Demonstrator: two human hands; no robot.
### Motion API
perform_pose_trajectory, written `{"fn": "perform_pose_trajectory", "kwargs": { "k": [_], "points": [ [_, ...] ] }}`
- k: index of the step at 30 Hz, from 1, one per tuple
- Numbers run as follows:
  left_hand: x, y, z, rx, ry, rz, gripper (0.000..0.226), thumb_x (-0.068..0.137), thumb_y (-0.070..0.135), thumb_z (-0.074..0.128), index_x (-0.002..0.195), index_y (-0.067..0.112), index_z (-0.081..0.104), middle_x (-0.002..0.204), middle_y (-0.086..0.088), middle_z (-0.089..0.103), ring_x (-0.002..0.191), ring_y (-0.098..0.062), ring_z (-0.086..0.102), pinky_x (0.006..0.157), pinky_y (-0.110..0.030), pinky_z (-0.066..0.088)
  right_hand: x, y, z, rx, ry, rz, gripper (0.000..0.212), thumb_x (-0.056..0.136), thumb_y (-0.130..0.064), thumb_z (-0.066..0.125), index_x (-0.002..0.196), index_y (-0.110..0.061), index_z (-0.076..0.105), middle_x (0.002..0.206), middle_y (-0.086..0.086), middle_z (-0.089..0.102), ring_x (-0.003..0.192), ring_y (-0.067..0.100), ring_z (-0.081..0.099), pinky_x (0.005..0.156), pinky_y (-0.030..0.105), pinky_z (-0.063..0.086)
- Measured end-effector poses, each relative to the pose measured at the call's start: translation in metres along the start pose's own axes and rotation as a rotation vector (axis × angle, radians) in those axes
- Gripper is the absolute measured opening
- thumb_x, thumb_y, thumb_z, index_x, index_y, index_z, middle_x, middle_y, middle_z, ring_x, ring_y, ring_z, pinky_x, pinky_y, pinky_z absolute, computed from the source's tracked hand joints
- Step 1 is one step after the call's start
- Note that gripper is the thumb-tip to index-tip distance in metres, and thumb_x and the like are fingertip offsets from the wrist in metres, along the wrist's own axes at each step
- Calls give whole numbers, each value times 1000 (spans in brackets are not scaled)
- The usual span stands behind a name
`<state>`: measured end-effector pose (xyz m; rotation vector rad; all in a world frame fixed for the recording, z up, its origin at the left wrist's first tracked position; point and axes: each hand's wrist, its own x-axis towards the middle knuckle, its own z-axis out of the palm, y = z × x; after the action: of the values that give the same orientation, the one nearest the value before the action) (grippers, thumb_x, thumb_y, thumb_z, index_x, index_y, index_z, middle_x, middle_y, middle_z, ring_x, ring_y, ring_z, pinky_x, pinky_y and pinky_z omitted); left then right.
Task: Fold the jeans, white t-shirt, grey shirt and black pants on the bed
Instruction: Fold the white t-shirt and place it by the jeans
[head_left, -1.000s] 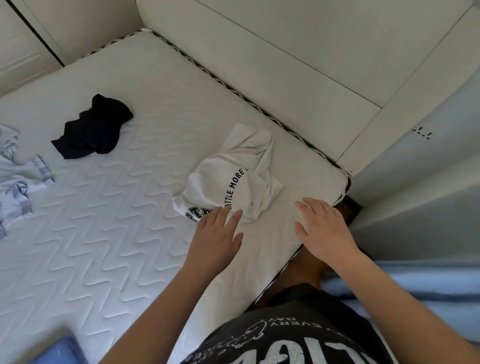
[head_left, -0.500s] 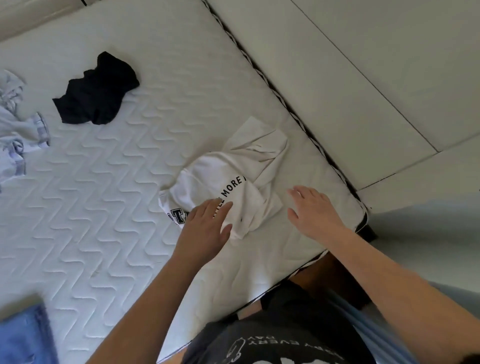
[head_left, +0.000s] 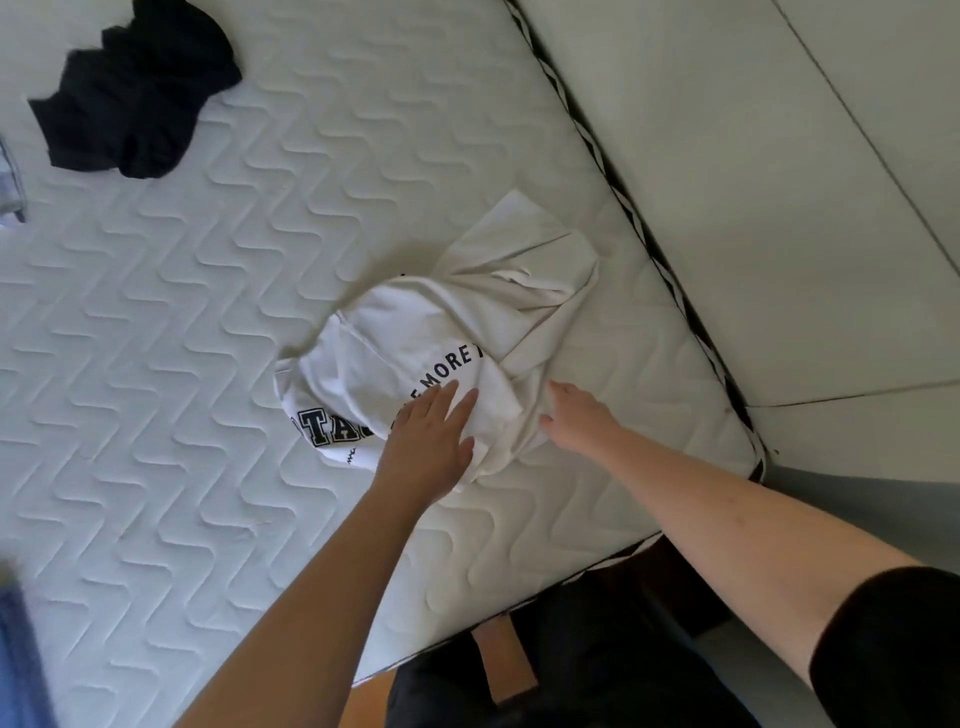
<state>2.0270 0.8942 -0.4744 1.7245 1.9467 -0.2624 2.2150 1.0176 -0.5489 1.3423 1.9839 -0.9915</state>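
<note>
1. White t-shirt (head_left: 415, 358) is the one in play. It's lying in a crumpled heap near the right-hand corner of the bed (head_left: 156, 415), print side up, nothing folded on it yet as far as I can tell.
2. Left hand (head_left: 428, 441) lies flat on the near part of the shirt, fingers straight and slightly spread, covering part of the black lettering. It's pressing, not pinching anything.
3. Right hand (head_left: 576, 415) is just beside it at the shirt's right edge. Its fingertips seem tucked into the bunched cloth there, so I honestly can't tell whether that grip is pinching fabric or only touching it.
4. The bit that matters: the heap runs on a diagonal, from the lettered lump by the left hand up and away to the flatter flap near the mattress edge. Most of the cloth lies ahead of both hands, away from the person.
5. My guess is the far flap suits the right hand, since it's on that side.
6. Black pants (head_left: 135, 93) sit crumpled well apart, at the far left of the bed, untouched.
</note>
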Motion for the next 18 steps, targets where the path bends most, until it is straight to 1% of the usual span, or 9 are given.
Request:
{"fn": "perform_pose_trajectory", "kwargs": {
  "k": [2, 5, 7, 8, 10, 12, 14, 16, 18],
  "points": [
    [14, 2, 18, 46, -58, 9, 63, 103, 41, 33, 158, 26, 5, 166, -3, 4, 152, -23, 4, 121, -39, 7, 17, 5, 19, 76, 5, 36, 66, 96, -36, 48, 153, -18, 20, 150, 13, 36, 132, 34, 43, 104, 44, 40],
    [26, -1, 39, 71, -137, 71, 64, 104, 39, 33, 158, 24, 2, 166, -4, 2, 152, -24, 4, 122, -39, 7, 39, 10, 33, 185, -11, 102, 73, 95, -36, 52, 155, -21, 13, 152, 13, 33, 135, 33, 41, 105, 45, 39],
    [28, -5, 48, 72, -157, 48, 64, 104, 39, 33, 158, 23, 1, 166, -5, 1, 152, -24, 3, 122, -39, 7, 49, 11, 44, 220, 0, 153, 76, 94, -35, 55, 155, -17, 13, 153, 14, 31, 137, 33, 38, 108, 44, 37],
    [28, -8, 51, 60, -171, 31, 65, 104, 39, 33, 158, 23, 0, 166, -5, 1, 152, -24, 2, 122, -38, 7, 55, 11, 48, 255, 9, 193, 75, 94, -35, 57, 153, -14, 17, 152, 16, 32, 137, 33, 38, 109, 43, 37],
    [26, -11, 57, 22, -184, 6, 65, 104, 40, 33, 158, 23, 0, 166, -4, 1, 152, -24, 2, 121, -38, 7, 63, 10, 53, 348, 48, 258, 64, 93, -32, 62, 145, -9, 31, 144, 17, 42, 131, 35, 45, 105, 41, 40],
    [21, -14, 63, -22, -173, -14, 65, 104, 41, 33, 158, 22, 3, 165, -3, 3, 152, -22, 4, 121, -37, 8, 66, 4, 58, 463, 60, 261, 46, 93, -25, 60, 134, -8, 45, 132, 16, 55, 121, 35, 54, 95, 36, 44],
    [16, -17, 67, -98, -151, -37, 64, 103, 41, 35, 158, 23, 7, 165, -2, 7, 151, -21, 8, 120, -37, 11, 64, -6, 57, 590, 68, 213, 27, 95, -18, 50, 119, -9, 56, 118, 14, 63, 109, 33, 59, 80, 30, 42],
    [12, -21, 69, -222, -144, -81, 63, 103, 40, 38, 157, 24, 10, 164, -1, 13, 150, -19, 12, 121, -37, 15, 54, -23, 50, 799, 85, 183, 30, 93, -13, 40, 114, -16, 60, 104, 8, 64, 92, 27, 58, 72, 29, 39],
    [7, -23, 70, -365, -135, -112, 65, 102, 38, 43, 157, 25, 11, 163, 0, 18, 148, -19, 18, 119, -37, 22, 41, -40, 38, 1058, 80, 173, 39, 92, -10, 36, 116, -26, 63, 95, 6, 61, 83, 21, 52, 71, 29, 39]
  ]
}}
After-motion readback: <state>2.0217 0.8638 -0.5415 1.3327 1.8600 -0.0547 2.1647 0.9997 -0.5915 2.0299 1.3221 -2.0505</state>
